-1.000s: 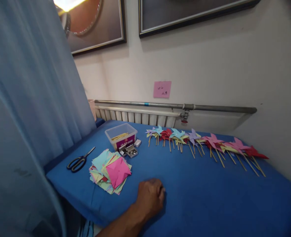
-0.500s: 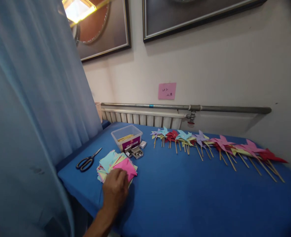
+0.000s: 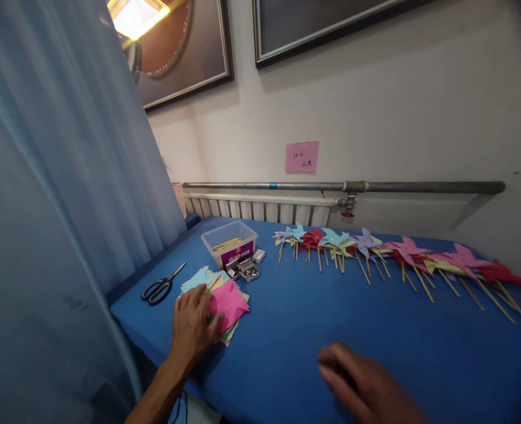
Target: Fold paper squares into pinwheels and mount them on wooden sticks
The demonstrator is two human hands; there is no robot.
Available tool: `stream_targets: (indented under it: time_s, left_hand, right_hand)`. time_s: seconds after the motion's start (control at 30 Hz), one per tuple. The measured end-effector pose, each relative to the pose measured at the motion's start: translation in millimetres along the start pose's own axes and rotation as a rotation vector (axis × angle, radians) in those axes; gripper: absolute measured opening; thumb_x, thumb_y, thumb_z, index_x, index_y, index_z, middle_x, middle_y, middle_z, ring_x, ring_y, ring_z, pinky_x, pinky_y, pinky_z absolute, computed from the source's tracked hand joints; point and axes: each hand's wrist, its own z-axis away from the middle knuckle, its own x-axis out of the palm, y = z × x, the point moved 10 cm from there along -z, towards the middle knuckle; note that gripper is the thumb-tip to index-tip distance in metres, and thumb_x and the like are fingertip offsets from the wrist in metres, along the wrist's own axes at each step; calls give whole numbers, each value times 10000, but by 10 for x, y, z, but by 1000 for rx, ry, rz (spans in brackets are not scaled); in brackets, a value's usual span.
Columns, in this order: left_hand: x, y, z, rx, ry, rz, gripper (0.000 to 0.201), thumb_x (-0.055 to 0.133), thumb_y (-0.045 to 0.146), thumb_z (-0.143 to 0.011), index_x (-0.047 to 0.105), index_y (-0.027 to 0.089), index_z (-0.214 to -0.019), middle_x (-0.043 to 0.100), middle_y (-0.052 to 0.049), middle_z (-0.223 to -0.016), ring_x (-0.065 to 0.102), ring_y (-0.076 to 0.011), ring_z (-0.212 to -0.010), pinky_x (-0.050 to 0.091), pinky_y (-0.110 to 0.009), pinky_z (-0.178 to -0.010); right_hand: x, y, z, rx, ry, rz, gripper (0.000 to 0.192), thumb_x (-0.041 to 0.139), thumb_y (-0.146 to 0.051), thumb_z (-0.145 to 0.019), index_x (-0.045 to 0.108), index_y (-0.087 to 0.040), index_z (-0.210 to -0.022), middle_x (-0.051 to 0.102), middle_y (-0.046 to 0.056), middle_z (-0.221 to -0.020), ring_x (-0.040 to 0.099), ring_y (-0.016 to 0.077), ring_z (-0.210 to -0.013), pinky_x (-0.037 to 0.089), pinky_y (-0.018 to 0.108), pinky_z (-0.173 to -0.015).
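Left hand [image 3: 193, 324]: laid over the near left part of a stack of coloured paper squares [image 3: 198, 277], fingers reaching across the sheets and thumb at the near edge of a pink sheet [image 3: 230, 303]; whether it pinches a sheet or only rests there, one cannot tell; the pink sheet lies on top of the stack, just right of these fingers, with light blue and pale yellow sheets showing around it.

Right hand [image 3: 366, 383]: blurred, well apart from the left and to its right, above the near part of the blue cloth [image 3: 295, 318]; fingers curled, a dark gap showing between thumb and forefinger; whether anything is grasped, one cannot tell.

Scissors [image 3: 169, 279], dark-handled: left of the left hand, near the stack, blades together and pointing away; clear plastic box [image 3: 239, 254] with purple label: beyond the left hand, thin sticks [image 3: 227, 244] lying within; small open boxes [image 3: 248, 271] of shiny metal pieces: between that box and the stack; small white box [image 3: 259, 255]: just right of the plastic box.

Row of paper pinwheels [image 3: 366, 241] on sticks, in purple, light blue, red, yellow and pink: beyond the right hand, extending to both sides of it; pink note [image 3: 302, 157], handwritten: on the wall, beyond both hands.
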Motion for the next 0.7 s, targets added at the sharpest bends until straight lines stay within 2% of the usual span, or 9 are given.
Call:
stream_targets:
  time_s: [0.07, 0.17, 0.27, 0.37, 0.47, 0.6, 0.7]
  left_hand:
    - [19, 63, -43, 23, -22, -22, 394, 676, 337, -811, 641, 211, -1183, 594, -133, -1355, 522, -335, -1213, 409, -499, -991]
    - [22, 126, -85, 46, -8, -29, 241, 649, 245, -834, 684, 215, -1070, 638, -112, -1299, 530, -321, -1210, 407, -486, -983]
    - [-29, 147, -77, 68, 58, -11, 152, 576, 158, -883, 703, 218, -943, 695, -89, -1184, 566, -286, -1153, 419, -456, -957]
    - [-113, 147, -59, 96, 112, 8, 163, 554, 143, -900, 701, 213, -888, 703, -90, -1153, 580, -272, -1132, 425, -440, -951]
    - [-208, 104, -98, 85, 149, 51, 164, 560, 176, -905, 706, 222, -846, 691, -93, -1185, 585, -274, -1139, 425, -437, -951]
    - [-284, -57, -277, -38, 151, 246, 176, 557, 236, -899, 713, 218, -821, 732, -71, -1034, 638, -244, -999, 449, -401, -905]
    - [-209, -225, -453, -264, 44, 482, 198, 573, 327, -872, 715, 205, -806, 731, -34, -842, 643, -200, -799, 478, -324, -769]
  right_hand:
    - [-46, -115, -389, -65, 4, 5, 270, 428, -441, -954, 612, -270, -854, 698, 41, -811, 661, 213, -741, 520, 334, -708]
    - [-116, -57, -705, -97, 100, 32, 253, 404, -389, -959, 579, -243, -850, 678, 27, -770, 633, 202, -708, 476, 319, -684]
    - [-119, 173, -745, -89, 205, 14, 250, 395, -384, -966, 572, -241, -862, 686, 33, -802, 641, 205, -737, 467, 320, -713]
    - [-47, 341, -713, -73, 211, 5, 250, 404, -386, -965, 564, -245, -835, 678, 24, -783, 638, 201, -714, 452, 314, -689]
    - [-21, 381, -716, -60, 199, 3, 254, 405, -381, -965, 564, -245, -822, 668, 15, -746, 628, 195, -684, 436, 311, -670]
    - [-29, 418, -762, -40, 196, -39, 260, 410, -390, -956, 561, -239, -808, 637, 2, -687, 589, 181, -626, 411, 300, -623]
    - [-30, 461, -778, -23, 196, -79, 283, 404, -419, -951, 560, -234, -804, 606, -6, -662, 562, 177, -610, 394, 294, -603]
